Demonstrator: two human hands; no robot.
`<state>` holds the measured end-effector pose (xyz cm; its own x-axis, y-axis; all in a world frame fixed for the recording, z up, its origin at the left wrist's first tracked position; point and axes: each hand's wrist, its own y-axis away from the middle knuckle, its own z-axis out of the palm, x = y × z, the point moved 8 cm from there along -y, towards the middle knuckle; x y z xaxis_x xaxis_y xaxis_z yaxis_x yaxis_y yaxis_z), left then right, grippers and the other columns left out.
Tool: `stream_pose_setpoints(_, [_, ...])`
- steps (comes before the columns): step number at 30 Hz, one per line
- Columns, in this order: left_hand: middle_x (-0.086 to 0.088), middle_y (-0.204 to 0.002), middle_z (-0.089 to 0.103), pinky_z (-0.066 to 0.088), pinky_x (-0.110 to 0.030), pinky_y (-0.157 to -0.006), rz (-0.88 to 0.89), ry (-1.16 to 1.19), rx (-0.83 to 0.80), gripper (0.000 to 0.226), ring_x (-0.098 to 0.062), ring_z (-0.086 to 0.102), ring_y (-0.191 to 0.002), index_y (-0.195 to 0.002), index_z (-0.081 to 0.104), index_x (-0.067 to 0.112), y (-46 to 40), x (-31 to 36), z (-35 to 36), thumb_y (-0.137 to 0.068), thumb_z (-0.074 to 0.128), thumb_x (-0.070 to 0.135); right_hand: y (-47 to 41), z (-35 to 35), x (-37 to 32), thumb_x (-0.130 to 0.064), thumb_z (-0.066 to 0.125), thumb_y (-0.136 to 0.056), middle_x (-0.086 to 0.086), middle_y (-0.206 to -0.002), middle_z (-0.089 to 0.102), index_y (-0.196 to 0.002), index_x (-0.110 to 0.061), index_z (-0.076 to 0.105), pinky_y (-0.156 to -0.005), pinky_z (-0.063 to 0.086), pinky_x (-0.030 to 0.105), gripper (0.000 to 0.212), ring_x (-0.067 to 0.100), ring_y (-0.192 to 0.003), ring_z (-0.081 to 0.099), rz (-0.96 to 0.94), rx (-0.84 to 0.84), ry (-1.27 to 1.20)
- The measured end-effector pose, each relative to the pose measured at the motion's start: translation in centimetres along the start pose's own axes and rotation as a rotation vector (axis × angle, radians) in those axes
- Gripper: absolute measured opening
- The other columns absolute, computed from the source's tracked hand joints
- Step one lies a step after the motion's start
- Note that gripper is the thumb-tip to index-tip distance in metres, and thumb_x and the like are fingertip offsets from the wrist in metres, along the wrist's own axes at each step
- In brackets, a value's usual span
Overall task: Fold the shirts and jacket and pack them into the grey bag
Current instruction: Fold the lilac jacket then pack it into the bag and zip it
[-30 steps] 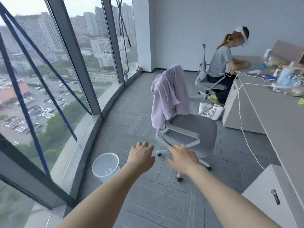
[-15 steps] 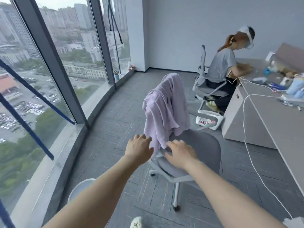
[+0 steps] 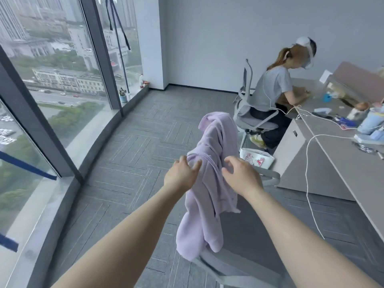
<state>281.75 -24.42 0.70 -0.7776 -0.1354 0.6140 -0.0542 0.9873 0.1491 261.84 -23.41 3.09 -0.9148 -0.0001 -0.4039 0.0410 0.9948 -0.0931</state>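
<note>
Beside a curved wall of windows high over the city, a person reaches with both arms toward a lilac jacket (image 3: 209,183) draped over the backrest of a grey office chair (image 3: 245,265). The left hand (image 3: 180,177) has its fingertips on the upper fold of the cloth, fingers loosely spread and not yet closed around it; the right hand (image 3: 241,177) hovers at the other side of the same fold with fingers bent and apart, touching or just short of the fabric, and it is hard to say which. The garment hangs unfolded, one part trailing down toward the seat. Judged from this, the work is at its very start: nothing has been folded, no shirts and no grey bag are in view, and every step of folding and packing remains. Farther off, a second person (image 3: 276,94) sits at a long cluttered surface (image 3: 340,154), with a white cable (image 3: 307,183) trailing to the carpet.
</note>
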Motion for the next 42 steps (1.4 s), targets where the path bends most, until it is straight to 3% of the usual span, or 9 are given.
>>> stream_pose_setpoints(6, [-0.018,-0.12,0.063,0.043,-0.038,-0.081,-0.221,0.277,-0.078,0.088,-0.035,0.06,-0.109,-0.122,0.056,0.0,-6.5,1.8,1.0,-0.082,0.037,0.076,-12.1,-0.7,1.3,-0.037,0.05,-0.091,0.007,-0.138,0.052,-0.136,-0.026,0.045,-0.095,0.048,0.046,0.047,0.033,-0.122,0.051,0.049,-0.014,-0.062])
stream_pose_setpoints(11, [-0.008,-0.096,0.069,0.043,-0.031,-0.061,-0.293,0.356,-0.051,0.05,-0.025,0.065,-0.084,-0.092,0.059,0.013,-8.7,2.5,2.4,-0.072,0.055,0.058,-20.4,-0.4,4.7,-0.048,0.053,-0.09,0.014,-0.148,0.038,-0.15,-0.025,0.029,-0.103,0.039,0.046,0.069,0.037,-0.133,0.039,0.186,-0.013,-0.212])
stream_pose_setpoints(14, [0.003,-0.094,0.067,0.048,-0.031,-0.072,-0.298,0.397,0.062,0.035,-0.015,0.062,-0.081,-0.097,0.06,0.02,-9.2,2.6,2.2,-0.075,0.06,0.047,-23.3,1.7,6.5,-0.062,0.059,-0.078,0.01,-0.154,0.034,-0.154,-0.026,0.018,-0.109,0.036,0.046,0.093,0.036,-0.138,0.036,0.263,-0.11,-0.356])
stream_pose_setpoints(16, [0.01,-0.09,0.064,0.044,-0.024,-0.067,-0.278,0.412,0.12,0.029,-0.004,0.058,-0.075,-0.104,0.06,0.024,-9.3,2.9,1.5,-0.078,0.065,0.037,-24.3,3.4,6.9,-0.058,0.066,-0.076,0.006,-0.157,0.033,-0.156,-0.025,0.012,-0.112,0.033,0.043,0.101,0.032,-0.14,0.037,0.302,-0.16,-0.54])
stream_pose_setpoints(21, [0.016,-0.087,0.058,0.042,-0.023,-0.063,-0.232,0.33,0.206,0.027,-0.004,0.056,-0.076,-0.105,0.06,0.029,-9.4,4.2,0.7,-0.078,0.064,0.027,-24.9,5.2,7.1,-0.025,0.068,-0.082,0.014,-0.132,0.057,-0.137,-0.012,0.04,-0.083,0.035,0.03,0.064,0.028,-0.109,0.056,0.323,-0.138,-0.668])
stream_pose_setpoints(26, [0.009,-0.1,0.065,0.049,-0.031,-0.081,-0.174,0.364,0.26,0.023,-0.01,0.06,-0.092,-0.1,0.06,0.03,-9.4,5.3,0.4,-0.079,0.058,0.022,-22.6,4.0,6.7,-0.038,0.056,-0.058,0.008,-0.099,0.069,-0.116,-0.02,0.061,-0.072,0.044,0.031,0.061,0.031,-0.093,0.064,0.256,-0.1,-0.606])
stream_pose_setpoints(31, [0.01,-0.098,0.065,0.049,-0.03,-0.087,-0.054,0.418,0.294,0.024,-0.011,0.062,-0.094,-0.095,0.06,0.034,-9.5,7.3,-0.5,-0.073,0.056,0.024,-18.3,0.4,6.9,-0.037,0.056,-0.062,0.002,-0.09,0.068,-0.103,-0.021,0.061,-0.067,0.044,0.032,0.044,0.027,-0.085,0.062,0.228,0.021,-0.623])
stream_pose_setpoints(34, [0.007,-0.101,0.066,0.041,-0.014,-0.076,0.112,0.505,0.231,0.028,-0.009,0.06,-0.095,-0.096,0.061,0.032,-9.1,10.9,-1.0,-0.074,0.056,0.017,-15.3,-3.4,7.6,-0.028,0.059,-0.073,-0.002,-0.093,0.068,-0.105,-0.021,0.061,-0.074,0.049,0.036,0.033,0.021,-0.086,0.062,0.239,0.15,-0.677])
stream_pose_setpoints(42, [0.008,-0.108,0.064,0.049,-0.023,-0.08,0.568,0.694,-0.161,0.036,-0.005,0.061,-0.097,-0.097,0.059,0.041,-3.5,23.0,3.0,-0.078,0.056,0.011,-1.2,-14.2,14.6,-0.018,0.057,-0.079,-0.005,-0.078,0.063,-0.091,-0.017,0.059,-0.06,0.043,0.025,0.012,0.011,-0.067,0.054,0.427,0.634,-0.681])
